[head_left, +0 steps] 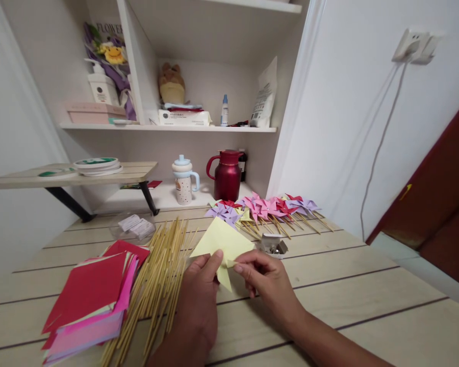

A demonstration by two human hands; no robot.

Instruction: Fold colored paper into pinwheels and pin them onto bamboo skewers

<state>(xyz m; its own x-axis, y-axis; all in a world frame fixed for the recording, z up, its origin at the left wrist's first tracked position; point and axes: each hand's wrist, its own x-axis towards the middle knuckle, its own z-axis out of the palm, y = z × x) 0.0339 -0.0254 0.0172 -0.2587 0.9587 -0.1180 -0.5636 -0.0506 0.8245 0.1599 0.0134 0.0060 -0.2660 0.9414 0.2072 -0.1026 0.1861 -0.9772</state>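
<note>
A pale yellow paper square [225, 239] with slit corners is held up over the table in front of me. My left hand [202, 290] grips its near left side, thumb on top. At the near right, my right hand [265, 278] pinches a cut flap of the same sheet between thumb and fingertips. Beyond it lie finished paper pinwheels [268, 206] on sticks, in pink, red, purple and yellow. Just past my right hand is a small open box [273, 245] with tiny metal pieces in it. Loose wooden sticks [156, 270] lie in a heap left of my left hand.
Coloured paper squares [87, 290] are stacked at the left. Behind them sits a clear container [132, 227] with white packets. A cup [183, 183] and a red thermos jug [227, 176] stand at the back. A raised small shelf [137, 171] overhangs the table's left side.
</note>
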